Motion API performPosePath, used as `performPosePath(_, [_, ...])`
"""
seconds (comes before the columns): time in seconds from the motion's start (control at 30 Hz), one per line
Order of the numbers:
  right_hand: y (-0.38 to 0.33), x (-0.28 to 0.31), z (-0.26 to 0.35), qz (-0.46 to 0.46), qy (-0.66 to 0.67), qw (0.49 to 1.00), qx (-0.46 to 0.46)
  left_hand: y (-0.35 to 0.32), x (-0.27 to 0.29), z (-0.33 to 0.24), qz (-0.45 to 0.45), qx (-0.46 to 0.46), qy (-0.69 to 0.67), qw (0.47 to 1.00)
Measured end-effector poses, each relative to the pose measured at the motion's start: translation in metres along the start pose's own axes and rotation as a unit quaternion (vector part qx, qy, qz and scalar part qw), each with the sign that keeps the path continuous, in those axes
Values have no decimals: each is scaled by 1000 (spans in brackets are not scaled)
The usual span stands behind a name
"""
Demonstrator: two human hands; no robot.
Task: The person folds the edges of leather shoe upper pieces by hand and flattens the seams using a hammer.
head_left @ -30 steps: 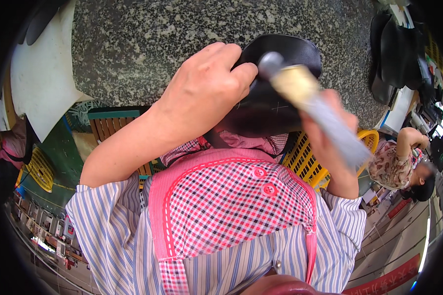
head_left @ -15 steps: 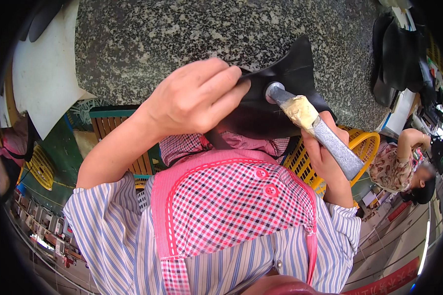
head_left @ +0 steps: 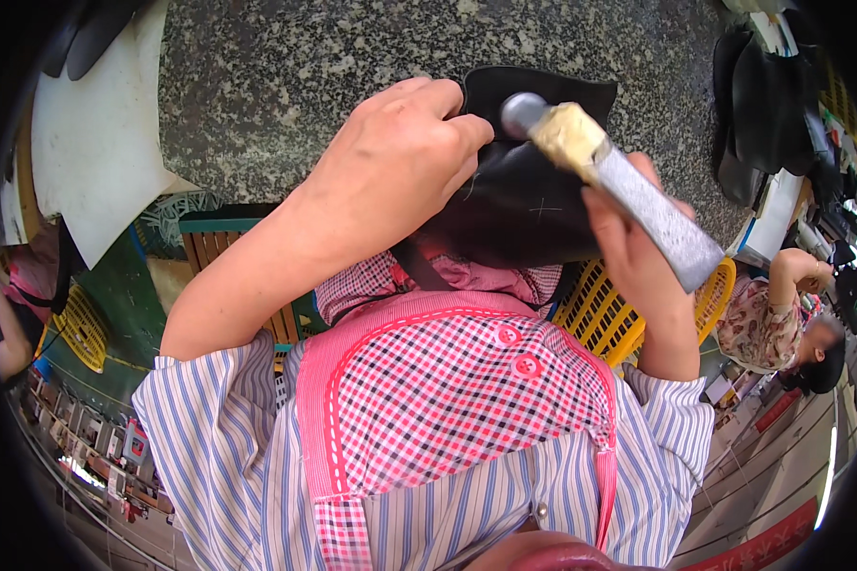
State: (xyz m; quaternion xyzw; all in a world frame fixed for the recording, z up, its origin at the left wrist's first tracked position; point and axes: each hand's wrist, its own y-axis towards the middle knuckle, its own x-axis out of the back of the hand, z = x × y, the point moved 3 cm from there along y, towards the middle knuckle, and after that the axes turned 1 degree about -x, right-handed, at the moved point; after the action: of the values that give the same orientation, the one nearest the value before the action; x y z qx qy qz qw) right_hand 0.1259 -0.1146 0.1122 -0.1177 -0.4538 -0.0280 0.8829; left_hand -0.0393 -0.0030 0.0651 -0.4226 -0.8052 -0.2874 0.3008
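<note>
The left hand (head_left: 400, 167) is clamped over the near edge of the black leather piece (head_left: 533, 190), fingers curled and pinching it down against the speckled stone counter (head_left: 286, 67). Half a second ago the leather stood up in a peak under those fingers; now it lies flatter and wider, folded back towards the person's chest, and a faint chalk cross shows on its face. A second ago it was a rounder, closed shape, so the piece is being turned and spread as the work goes on.

To the right, the right hand (head_left: 638, 247) is wrapped in a fist round the grey handle of the hammer (head_left: 605, 176). The round steel head now sits at the top edge of the leather, further left and higher than a moment ago, and looks to be right on the material, though I cannot tell if it touches. To my eye the fold is being beaten flat, stroke by stroke.

Beyond the counter's right side a yellow crate (head_left: 619, 324) stands below, and another person (head_left: 781, 319) works nearby.
</note>
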Motion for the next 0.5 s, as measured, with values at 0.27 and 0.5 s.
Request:
performPosePath(0.27, [-1,6,4,112,-34,993,-27,-2,0,3,-1,4,-11,1000])
performPosePath(0.5, [-17,-3,-4,81,-28,996,-23,3,0,5,-25,34,-50,998])
